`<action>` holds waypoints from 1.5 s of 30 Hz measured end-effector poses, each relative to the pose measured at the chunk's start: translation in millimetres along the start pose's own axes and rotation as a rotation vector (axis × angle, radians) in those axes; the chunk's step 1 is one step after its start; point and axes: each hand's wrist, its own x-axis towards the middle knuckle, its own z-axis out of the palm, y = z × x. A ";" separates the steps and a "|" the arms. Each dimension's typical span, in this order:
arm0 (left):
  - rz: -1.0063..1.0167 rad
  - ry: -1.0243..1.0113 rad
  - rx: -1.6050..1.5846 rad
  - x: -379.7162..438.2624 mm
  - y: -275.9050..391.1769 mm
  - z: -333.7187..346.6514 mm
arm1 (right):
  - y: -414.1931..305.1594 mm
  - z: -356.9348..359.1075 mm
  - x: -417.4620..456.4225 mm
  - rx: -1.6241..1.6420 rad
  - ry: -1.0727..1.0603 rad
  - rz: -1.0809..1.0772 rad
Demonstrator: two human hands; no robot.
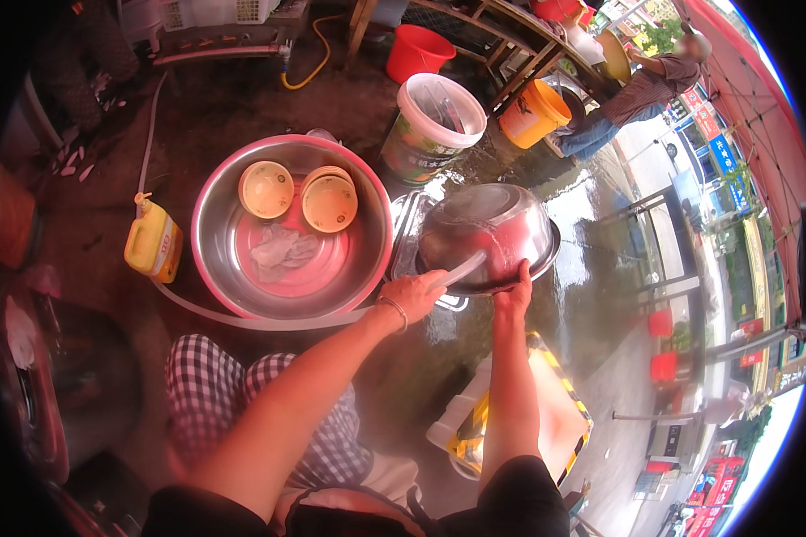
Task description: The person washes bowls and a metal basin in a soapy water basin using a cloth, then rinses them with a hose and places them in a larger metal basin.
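Observation:
My left hand [413, 295] grips a pale hose [467, 268], its end against or close to the wet outside of a steel basin [483, 228]. That basin is tilted, its underside facing up and towards me. My right hand [516, 295] holds the basin's near rim, thumb on the outer wall. Partly hidden beneath it are metal trays [406, 231] on the wet ground. To the left stands a large steel tub [205, 221] with a pinkish rim. Inside it are a patterned bowl [266, 189], a small stack of bowls [329, 203] and a crumpled whitish cloth [282, 248].
A yellow jug [153, 241] stands left of the tub. Beyond are a white-rimmed bucket [426, 141], a red bucket [416, 57] and a yellow bucket [534, 114]. A person [645, 87] stands at a wooden rack at the upper right. A box with striped tape [557, 403] sits below my right arm.

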 end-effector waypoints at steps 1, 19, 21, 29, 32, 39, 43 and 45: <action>0.002 0.012 0.016 0.9 -7.4 1.7 | 3.2 4.1 -4.2 0.058 0.022 0.036; -0.147 0.007 0.092 9.2 -20.4 -7.2 | -17.5 -61.6 -91.8 0.136 -0.031 -0.067; -0.083 -0.013 0.074 5.1 -14.1 -8.4 | -19.7 -61.1 -97.6 0.153 -0.061 -0.056; 0.045 -0.102 -0.003 -1.9 -5.4 3.8 | 12.0 -39.9 -55.6 0.339 0.330 -0.088; 0.067 -0.163 -0.011 -9.5 -8.9 2.2 | 36.7 -18.8 -46.8 0.386 0.288 0.010; 0.117 -0.191 0.022 -10.3 -3.1 8.2 | 59.7 -13.0 -31.1 0.392 0.302 -0.067; 0.113 -0.197 0.014 -12.4 -4.4 12.2 | 60.9 -2.9 -40.9 0.412 0.406 -0.045; 0.119 -0.175 0.025 -9.7 -9.2 12.6 | 61.7 -0.9 -44.8 0.431 0.437 -0.038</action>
